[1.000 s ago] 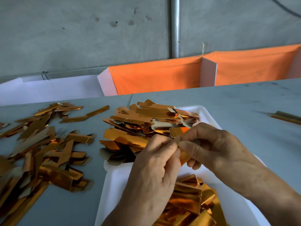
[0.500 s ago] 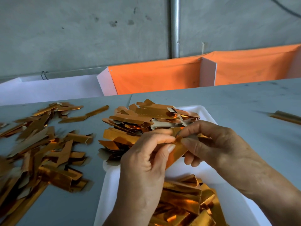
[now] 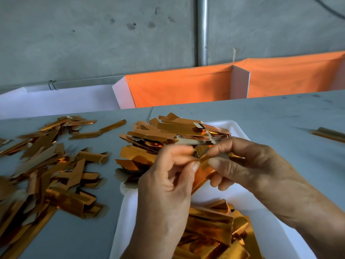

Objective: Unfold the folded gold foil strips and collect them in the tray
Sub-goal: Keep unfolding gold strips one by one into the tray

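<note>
- The left hand (image 3: 164, 186) is pinching the gold foil strip (image 3: 202, 170) between its thumb and curled fingers (the fingertips are blurred), holding it above the white tray (image 3: 240, 128).
- The right hand (image 3: 248, 165) is gripping the same strip from the other side, thumb and forefinger closing on its upper end, the remaining fingers curling beneath.
- The strip is slanting down between the two hands, its shiny orange-gold face showing.
- A heap of foil pieces (image 3: 179, 137) is lying across the far end of the tray and spilling over its left rim onto the grey worktop (image 3: 280, 118).
- A second heap of foil (image 3: 214, 230) is sitting in the near part of the tray, partly hidden by the wrists.
- A loose spread of folded strips (image 3: 46, 165) is lying on the worktop left of the tray.
- A single strip (image 3: 328, 134) is resting well apart at the right edge.
- An orange cloth panel (image 3: 179, 86) is standing behind the worktop.
</note>
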### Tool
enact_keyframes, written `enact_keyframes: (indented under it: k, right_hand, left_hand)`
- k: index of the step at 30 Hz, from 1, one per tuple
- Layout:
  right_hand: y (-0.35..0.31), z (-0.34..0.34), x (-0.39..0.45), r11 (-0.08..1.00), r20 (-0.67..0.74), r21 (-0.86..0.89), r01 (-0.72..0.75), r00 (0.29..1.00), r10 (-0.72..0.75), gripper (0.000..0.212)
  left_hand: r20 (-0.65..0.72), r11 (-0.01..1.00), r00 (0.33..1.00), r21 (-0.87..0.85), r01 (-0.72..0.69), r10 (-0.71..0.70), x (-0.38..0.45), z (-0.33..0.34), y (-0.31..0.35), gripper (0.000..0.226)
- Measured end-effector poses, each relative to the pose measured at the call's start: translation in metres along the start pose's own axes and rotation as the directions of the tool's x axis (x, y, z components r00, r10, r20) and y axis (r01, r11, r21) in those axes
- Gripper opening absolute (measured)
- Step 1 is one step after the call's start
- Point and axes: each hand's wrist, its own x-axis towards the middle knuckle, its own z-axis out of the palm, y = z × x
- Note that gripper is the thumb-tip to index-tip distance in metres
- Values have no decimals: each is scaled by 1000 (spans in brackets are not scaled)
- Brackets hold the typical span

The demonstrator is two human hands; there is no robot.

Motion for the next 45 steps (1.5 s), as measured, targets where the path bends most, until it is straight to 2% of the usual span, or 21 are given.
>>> enact_keyframes:
  k: [2, 5, 7, 9, 11, 12, 16, 19, 24, 28, 33, 41, 45]
  right_hand:
    - [1, 0, 0, 1000, -9, 18, -15, 1000, 15, 15]
    - [2, 1, 1, 998, -15, 40, -53, 998, 53, 17]
    - [2, 1, 1, 996, -20, 57, -63, 998, 65, 17]
    - [2, 0, 1, 996, -40, 74, -56, 997, 60, 17]
    - [2, -1, 2, 997, -57, 57, -54, 997, 58, 17]
    - [1, -2, 1, 997, -56, 51, -54, 997, 57, 18]
    - [2, 0, 1, 998, -52, 61, -25, 998, 28, 25]
    - [6, -5, 3, 991, -105, 128, -46, 993, 60, 12]
    - [5, -11, 1, 956, -2, 240, -167, 985, 173, 16]
    - [5, -15, 1, 965, 64, 202, -169, 985, 160, 6]
    - [1, -18, 0, 981, 144, 137, -135, 983, 115, 17]
    - [2, -14, 1, 996, 85, 30, -82, 993, 80, 3]
    - [8, -12, 1, 993, 57, 28, -112, 992, 110, 7]
  left_hand:
    - [18, 999, 1000, 40, -18, 18, 0, 0, 0, 23]
    - [55, 996, 998, 91, -25, 20, -1, 0, -1, 19]
    - [98, 999, 995, 43, 5, -9, -1, -2, -1, 18]
    - [229, 995, 971, -54, 83, -69, -1, -5, 3, 15]
    - [347, 981, 930, -101, 168, -124, -1, -6, 2, 34]
    - [359, 977, 922, -96, 188, -142, -1, -6, 0, 39]
    - [330, 963, 928, -141, 231, -174, 2, -6, -5, 38]
    - [337, 944, 921, -190, 271, -197, 3, -7, -9, 33]
    - [342, 944, 919, -191, 270, -193, 2, -5, -9, 35]
    - [345, 946, 921, -195, 260, -182, 3, -7, -9, 35]
    - [358, 956, 922, -188, 225, -147, 4, -8, -7, 34]
    - [352, 984, 929, -88, 153, -113, 2, -8, -3, 34]
    - [352, 993, 931, -18, 114, -100, 1, -7, -1, 38]
